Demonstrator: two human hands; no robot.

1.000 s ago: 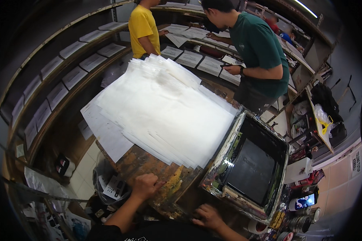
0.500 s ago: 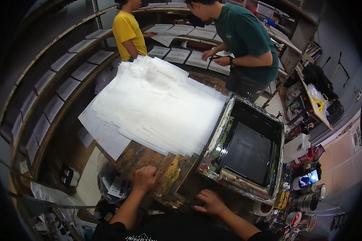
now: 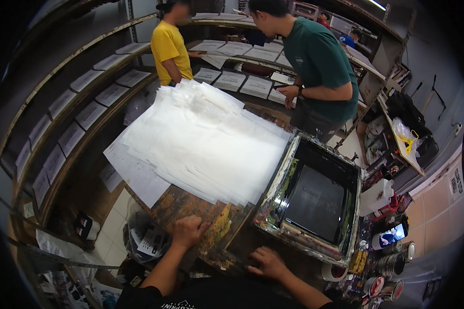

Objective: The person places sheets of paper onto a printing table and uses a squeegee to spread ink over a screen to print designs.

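My left hand (image 3: 189,232) rests on the paint-stained wooden table (image 3: 191,208) at its near edge, fingers curled in and holding nothing visible. To the right, my right hand (image 3: 268,262) lies on the same table, its fingers loosely bent and apart, with nothing in them. Just beyond it stands a screen printing frame (image 3: 276,186) with a dark mesh (image 3: 314,198) and dark ink smears. A wooden-handled squeegee (image 3: 309,236) appears to lie along the frame's near inner side. Left of the frame spreads a big stack of white translucent sheets (image 3: 206,144), touched by neither hand.
Curved shelves (image 3: 100,105) with printed sheets line the left and back. A person in yellow (image 3: 170,49) and a person in green (image 3: 322,62) stand beyond the table. Ink cans (image 3: 389,265) and a lit phone (image 3: 392,235) sit at right. A plastic-lined bin (image 3: 144,237) stands at left.
My view has shifted slightly, so the scene sits a little differently. The person in green has raised their forearm and drawn their hands in. My hands rest in the same places.
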